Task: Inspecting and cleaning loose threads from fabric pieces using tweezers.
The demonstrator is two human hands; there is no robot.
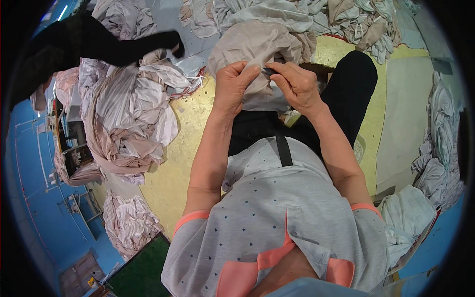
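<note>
A beige piece of cloth (252, 47) is bunched in front of me, over my lap. At its near edge my left hand (231, 88) is closed, thumb and fingers pinching the fabric. Beside it, a short gap away, my right hand (299, 88) is closed with thumb and fingertips together at the cloth. A small dark tool (268, 71) shows between the right fingertips; most of it is hidden, so its kind is unclear. Below the hands hangs a paler part of the fabric (267, 101).
Heaped beige and white cloth (126, 106) lies at the left, with more piles (267, 14) at the far side. Pale cloth (435, 148) is stacked at the right. A black-clothed limb of another person (123, 49) reaches in at upper left. Yellow flooring (170, 173) surrounds me.
</note>
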